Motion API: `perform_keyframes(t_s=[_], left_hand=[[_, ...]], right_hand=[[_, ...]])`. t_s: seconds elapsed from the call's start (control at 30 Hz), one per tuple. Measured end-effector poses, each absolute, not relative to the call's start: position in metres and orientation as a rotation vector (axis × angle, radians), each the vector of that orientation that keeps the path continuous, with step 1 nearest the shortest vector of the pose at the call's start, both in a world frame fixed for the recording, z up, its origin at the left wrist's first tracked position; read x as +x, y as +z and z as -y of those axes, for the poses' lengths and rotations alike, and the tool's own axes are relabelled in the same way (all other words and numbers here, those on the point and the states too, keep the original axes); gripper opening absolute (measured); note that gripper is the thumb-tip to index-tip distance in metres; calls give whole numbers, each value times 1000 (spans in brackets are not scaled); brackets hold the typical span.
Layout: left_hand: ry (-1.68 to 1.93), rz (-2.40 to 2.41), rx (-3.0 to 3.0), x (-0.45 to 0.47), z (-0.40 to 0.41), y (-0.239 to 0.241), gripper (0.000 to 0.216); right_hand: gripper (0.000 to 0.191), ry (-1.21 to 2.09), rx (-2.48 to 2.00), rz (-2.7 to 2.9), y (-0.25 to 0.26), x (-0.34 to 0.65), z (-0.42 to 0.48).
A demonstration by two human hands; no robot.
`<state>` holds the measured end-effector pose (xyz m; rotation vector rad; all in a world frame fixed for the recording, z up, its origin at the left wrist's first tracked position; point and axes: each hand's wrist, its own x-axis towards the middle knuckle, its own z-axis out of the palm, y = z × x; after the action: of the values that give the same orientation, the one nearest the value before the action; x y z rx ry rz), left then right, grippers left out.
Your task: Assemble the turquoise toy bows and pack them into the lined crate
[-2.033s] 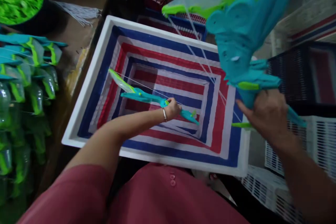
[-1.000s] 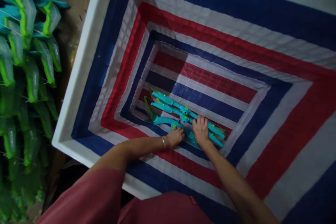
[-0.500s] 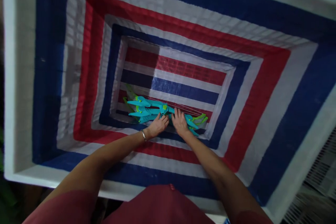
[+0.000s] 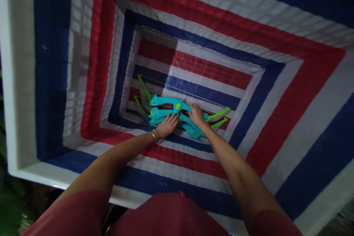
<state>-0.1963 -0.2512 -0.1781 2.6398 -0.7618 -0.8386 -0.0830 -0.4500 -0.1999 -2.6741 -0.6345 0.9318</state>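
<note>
Two turquoise toy bows with lime-green tips and thin strings lie side by side at the bottom of a deep bin. My left hand (image 4: 167, 126) has its fingers curled onto the middle of the nearer toy bow (image 4: 159, 118). On the right, my right hand (image 4: 196, 115) grips the farther toy bow (image 4: 166, 100) just right of its centre, the fingertips bent over the turquoise grip. My palms hide part of both bows. The strings stretch along the far side of the bows.
The bin's inside (image 4: 265, 132) is lined with red, white and blue striped sheeting. Its pale rim (image 4: 16, 81) runs down the left and along the front. A shadow covers the left part of the floor, and greenery (image 4: 8, 199) shows outside at lower left.
The bows have turned and spread apart, so their green tips and strings show more. My right hand has shifted slightly right, still on a bow. The view is closer to the bin.
</note>
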Motion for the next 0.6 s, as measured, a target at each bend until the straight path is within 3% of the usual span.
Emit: perform_keyframes(t_s=[0.37,0.6], left_hand=[[-809,406,2696,-123,222,-217,50],[-769,243,2720,-142,218,-229,53]], right_hand=[[44,663,-2696,418,-206,-15,490],[41,748,-2712,422,-231,-38,464]])
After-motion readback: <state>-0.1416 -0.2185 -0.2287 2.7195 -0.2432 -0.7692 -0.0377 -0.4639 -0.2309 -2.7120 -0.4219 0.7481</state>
